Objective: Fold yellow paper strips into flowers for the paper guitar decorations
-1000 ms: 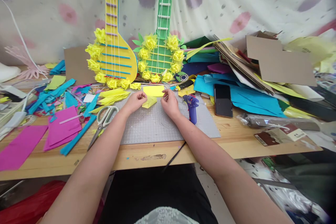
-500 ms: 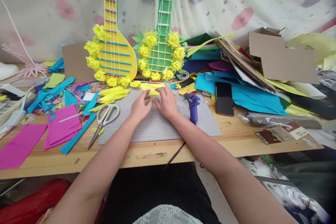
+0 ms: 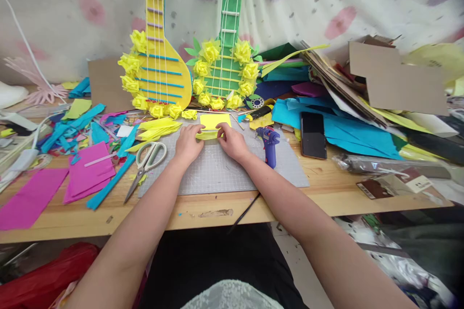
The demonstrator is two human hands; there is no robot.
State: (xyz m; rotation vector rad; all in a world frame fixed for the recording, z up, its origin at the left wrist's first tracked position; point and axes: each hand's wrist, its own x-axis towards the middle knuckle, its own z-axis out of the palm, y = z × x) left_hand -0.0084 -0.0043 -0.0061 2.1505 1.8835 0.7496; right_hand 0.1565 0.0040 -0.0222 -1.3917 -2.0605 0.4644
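Between my two hands stretches a narrow strip of yellow crepe paper (image 3: 209,135), one end in each. My left hand (image 3: 188,145) pinches its left end, fingers curled. At the other end, my right hand (image 3: 234,142) closes thumb and fingertips on the strip. Just behind lies a flat yellow paper rectangle (image 3: 215,121) on the grey cutting mat (image 3: 213,178). To the right of my right hand stands a blue glue gun (image 3: 269,146). Scissors (image 3: 148,164) lie partly open at the mat's left edge, near a bundle of yellow strips (image 3: 157,129).
A yellow paper lute (image 3: 165,75) and a round green one (image 3: 225,75), both trimmed with yellow paper flowers, lean at the back. Magenta sheets (image 3: 90,171) and blue scraps lie left. A phone (image 3: 313,135), blue crepe paper (image 3: 357,134) and cardboard (image 3: 398,77) lie right.
My hands have drawn slightly toward me and a little apart. The yellow strip now shows between them, and more of the yellow rectangle behind is uncovered. The view has shifted slightly.
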